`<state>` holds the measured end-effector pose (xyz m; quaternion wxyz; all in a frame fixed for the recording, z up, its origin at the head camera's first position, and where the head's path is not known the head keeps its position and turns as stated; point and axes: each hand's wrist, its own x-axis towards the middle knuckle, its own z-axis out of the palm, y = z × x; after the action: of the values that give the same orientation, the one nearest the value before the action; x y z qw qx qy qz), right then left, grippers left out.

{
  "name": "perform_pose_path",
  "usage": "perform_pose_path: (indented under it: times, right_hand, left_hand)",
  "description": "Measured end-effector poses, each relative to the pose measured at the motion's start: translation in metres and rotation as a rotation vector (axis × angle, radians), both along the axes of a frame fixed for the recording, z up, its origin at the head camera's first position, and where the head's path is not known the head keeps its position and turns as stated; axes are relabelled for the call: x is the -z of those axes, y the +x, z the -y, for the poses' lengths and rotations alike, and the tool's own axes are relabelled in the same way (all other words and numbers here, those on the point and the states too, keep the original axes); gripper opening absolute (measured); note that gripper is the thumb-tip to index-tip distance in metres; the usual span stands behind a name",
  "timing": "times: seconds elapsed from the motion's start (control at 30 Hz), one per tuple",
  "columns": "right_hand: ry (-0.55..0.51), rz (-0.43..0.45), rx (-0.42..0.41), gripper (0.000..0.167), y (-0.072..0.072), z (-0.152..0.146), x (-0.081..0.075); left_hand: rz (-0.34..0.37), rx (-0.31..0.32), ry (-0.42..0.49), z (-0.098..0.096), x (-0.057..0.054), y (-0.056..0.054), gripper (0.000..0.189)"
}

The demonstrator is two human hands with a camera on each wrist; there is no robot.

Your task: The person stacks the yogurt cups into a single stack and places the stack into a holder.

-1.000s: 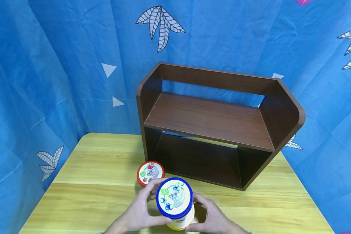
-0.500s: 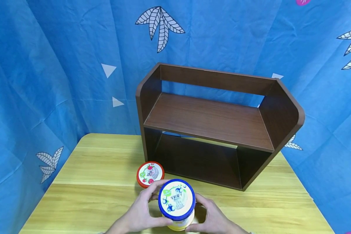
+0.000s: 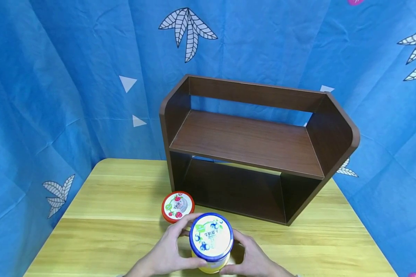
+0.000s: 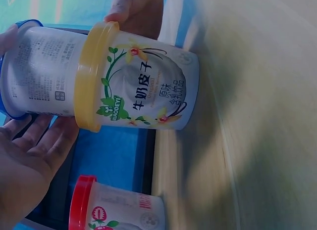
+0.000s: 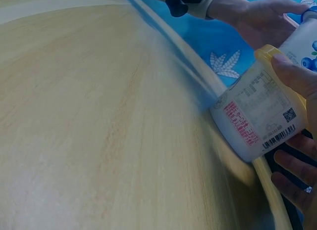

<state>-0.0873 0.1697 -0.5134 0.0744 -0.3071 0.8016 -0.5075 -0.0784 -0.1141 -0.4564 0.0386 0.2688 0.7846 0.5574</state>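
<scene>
A tub with a blue lid (image 3: 211, 235) and blueberry print stands on a tub with a yellow lid (image 4: 148, 86). My left hand (image 3: 166, 246) grips the blue-lidded tub, thumb in front and fingers behind. On the other side, my right hand (image 3: 253, 256) holds the yellow-lidded tub; in the right wrist view its thumb lies on the yellow rim. From the head, the upper tub hides most of the lower one. A third tub with a red lid (image 3: 178, 207) and berry print stands on the table, just beyond my left fingers.
A dark brown two-level shelf (image 3: 246, 142) stands behind the tubs, set at an angle on the wooden table (image 3: 100, 231). The red-lidded tub sits by its front left corner. A blue patterned cloth (image 3: 90, 77) hangs behind and at both sides.
The blue-lidded tub has shifted slightly right and toward me, covering more of the yellow-lidded tub. My left hand moved a little with it. My right hand stays almost still.
</scene>
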Motion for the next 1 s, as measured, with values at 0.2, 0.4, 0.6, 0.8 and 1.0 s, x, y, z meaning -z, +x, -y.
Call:
perform_pose_path:
  times: [0.2,0.4,0.6,0.8,1.0]
  right_hand:
    - [-0.004,0.024,0.006,0.089,0.0009,0.0004,-0.0013]
    - [-0.01,0.026,0.005,0.087,0.0018,0.0003,-0.0007]
    - [-0.017,0.029,-0.003,0.085,0.0036,-0.0002,-0.001]
    - [-0.009,0.031,0.015,0.082,0.0049,-0.0029,-0.0028]
    - [-0.02,-0.018,0.016,0.077,0.0057,-0.0049,-0.0027]
  left_hand:
    - [0.052,-0.009,-0.017,-0.0007,-0.003,0.0019,0.089]
    - [0.055,-0.01,-0.021,-0.0008,-0.0046,0.0021,0.088]
    - [0.063,-0.004,-0.026,-0.0007,-0.006,0.0023,0.088]
    - [0.079,-0.004,-0.033,-0.0011,-0.0065,0.0023,0.087]
    - [0.053,-0.011,-0.037,-0.0017,-0.0058,0.0026,0.089]
